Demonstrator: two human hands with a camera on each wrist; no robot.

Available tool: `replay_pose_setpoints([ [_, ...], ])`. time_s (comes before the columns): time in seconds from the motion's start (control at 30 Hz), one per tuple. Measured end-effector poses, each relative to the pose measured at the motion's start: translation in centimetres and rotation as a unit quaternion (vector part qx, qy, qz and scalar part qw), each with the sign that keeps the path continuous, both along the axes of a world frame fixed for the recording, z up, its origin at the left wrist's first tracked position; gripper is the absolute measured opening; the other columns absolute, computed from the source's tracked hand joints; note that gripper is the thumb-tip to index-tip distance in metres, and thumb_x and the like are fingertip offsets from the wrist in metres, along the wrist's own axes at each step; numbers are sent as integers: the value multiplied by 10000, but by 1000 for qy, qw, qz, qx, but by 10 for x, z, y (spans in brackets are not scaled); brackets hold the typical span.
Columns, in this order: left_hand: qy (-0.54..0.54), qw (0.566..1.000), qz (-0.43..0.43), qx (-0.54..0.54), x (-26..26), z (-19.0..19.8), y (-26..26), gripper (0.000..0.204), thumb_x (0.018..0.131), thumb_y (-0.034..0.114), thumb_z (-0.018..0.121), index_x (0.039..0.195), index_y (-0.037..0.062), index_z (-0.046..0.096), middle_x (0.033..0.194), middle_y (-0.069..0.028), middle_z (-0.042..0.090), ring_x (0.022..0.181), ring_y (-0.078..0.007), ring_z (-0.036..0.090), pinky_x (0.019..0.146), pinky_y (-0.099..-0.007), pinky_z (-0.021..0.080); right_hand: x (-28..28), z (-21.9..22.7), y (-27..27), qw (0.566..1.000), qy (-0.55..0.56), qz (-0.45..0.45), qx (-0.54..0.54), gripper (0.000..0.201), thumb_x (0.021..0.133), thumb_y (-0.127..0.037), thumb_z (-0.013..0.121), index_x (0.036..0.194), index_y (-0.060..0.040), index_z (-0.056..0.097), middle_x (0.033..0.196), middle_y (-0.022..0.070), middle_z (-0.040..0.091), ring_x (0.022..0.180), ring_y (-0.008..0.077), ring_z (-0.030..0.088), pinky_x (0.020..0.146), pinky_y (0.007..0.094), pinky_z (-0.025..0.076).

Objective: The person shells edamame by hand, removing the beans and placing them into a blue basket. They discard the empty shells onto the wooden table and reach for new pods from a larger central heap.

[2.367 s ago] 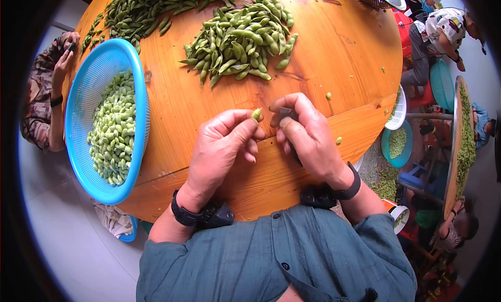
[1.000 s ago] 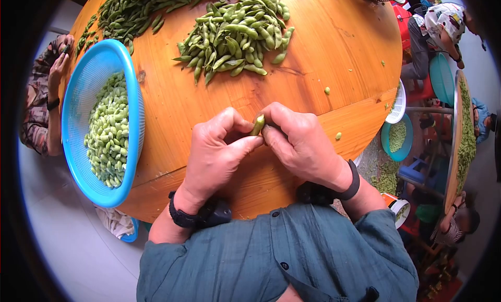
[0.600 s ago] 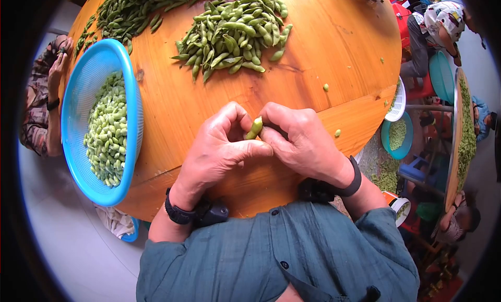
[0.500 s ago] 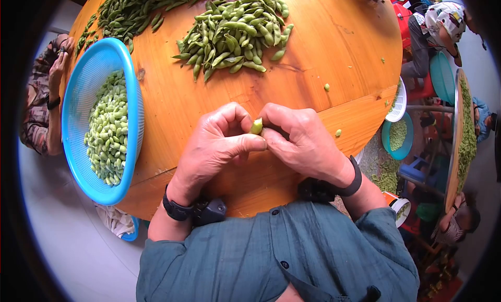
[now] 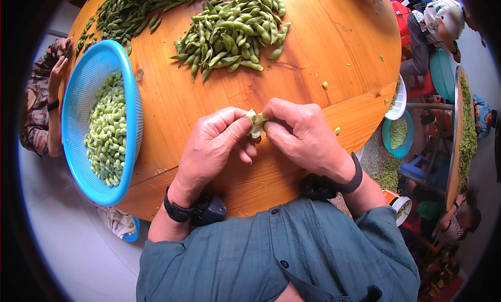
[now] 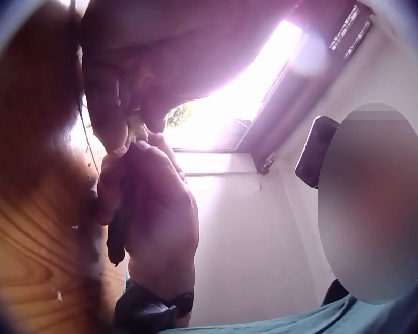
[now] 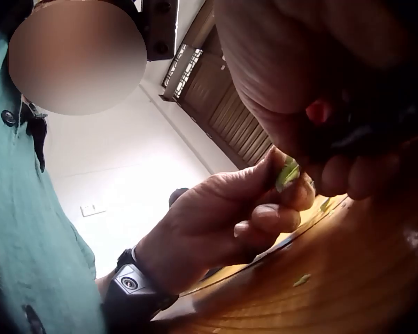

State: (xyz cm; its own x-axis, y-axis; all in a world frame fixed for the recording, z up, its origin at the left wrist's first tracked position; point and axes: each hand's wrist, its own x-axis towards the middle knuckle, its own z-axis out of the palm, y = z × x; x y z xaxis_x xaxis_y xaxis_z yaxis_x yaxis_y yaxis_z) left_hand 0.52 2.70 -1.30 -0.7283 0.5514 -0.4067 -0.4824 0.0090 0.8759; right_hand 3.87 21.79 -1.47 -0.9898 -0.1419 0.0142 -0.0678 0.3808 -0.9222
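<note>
A split green pod (image 5: pixel 256 123) with its pale inside showing is held between both hands, above the near part of the wooden table (image 5: pixel 313 57). My left hand (image 5: pixel 211 145) pinches it between thumb and forefinger, the other fingers curled below. My right hand (image 5: pixel 308 137) grips its right end with thumb and forefinger. In the right wrist view the pod (image 7: pixel 288 174) sits at the left fingertips. Beyond the hands lies a heap of whole pods (image 5: pixel 229 36). A blue basket (image 5: pixel 136 119) holding shelled beans (image 5: pixel 107 137) stands at the left.
A larger pod pile (image 5: pixel 130 12) lies at the table's far left. Two loose beans, one of them (image 5: pixel 324 85), lie right of the hands. Another person's arm (image 5: pixel 54 88) is at the left edge. Teal basins, one of them (image 5: pixel 398 151), and other people are at the right.
The pod, whole-looking and upright between the fingers half a second ago, is now spread apart with its pale inside showing. My left thumb has drawn back left, and the left fingers show below it.
</note>
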Motion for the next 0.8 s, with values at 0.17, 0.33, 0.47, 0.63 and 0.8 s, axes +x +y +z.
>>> replay_pose_setpoints([
  [0.17, -58, 996, 0, 72, 1, -4, 2, 232, 1021, 204, 511, 1053, -6, 605, 826, -34, 638, 624, -70, 600, 549, -195, 508, -2, 10, 7, 1000, -9, 7, -5, 73, 818, -16, 552, 859, 11, 607, 668, 164, 570, 592, 232, 569, 552, 334, 459],
  [0.33, -51, 995, 65, 55, 4, -1, 11, 189, 1000, 179, 552, 1043, 4, 608, 813, -20, 637, 629, -67, 598, 543, -188, 500, -2, 12, 8, 999, -18, 2, 36, 75, 829, -43, 573, 865, 10, 611, 714, 202, 621, 629, 318, 644, 580, 356, 495],
  [0.47, 4, 996, 89, 16, 5, -1, 11, 121, 968, 131, 603, 1011, 19, 608, 815, -15, 638, 634, -58, 587, 544, -191, 487, -1, 9, 1, 998, -41, -30, -29, 145, 874, -129, 643, 893, 14, 624, 713, 144, 638, 626, 212, 628, 588, 321, 492],
  [0.63, 72, 994, 77, 12, 8, -3, 11, 96, 967, 115, 599, 994, 23, 590, 810, -22, 644, 624, -65, 584, 546, -196, 485, 0, 3, 1, 980, -122, -53, -145, 174, 893, -152, 675, 919, 13, 629, 694, 36, 613, 635, 92, 576, 570, 276, 475],
  [0.8, -28, 993, 54, 98, 2, -6, 6, 108, 984, 118, 562, 1032, 22, 548, 801, -59, 657, 614, -100, 616, 536, -215, 507, -1, 12, 9, 943, -244, -40, -225, 142, 899, -115, 653, 959, 14, 647, 721, -13, 596, 642, 40, 545, 563, 228, 447],
])
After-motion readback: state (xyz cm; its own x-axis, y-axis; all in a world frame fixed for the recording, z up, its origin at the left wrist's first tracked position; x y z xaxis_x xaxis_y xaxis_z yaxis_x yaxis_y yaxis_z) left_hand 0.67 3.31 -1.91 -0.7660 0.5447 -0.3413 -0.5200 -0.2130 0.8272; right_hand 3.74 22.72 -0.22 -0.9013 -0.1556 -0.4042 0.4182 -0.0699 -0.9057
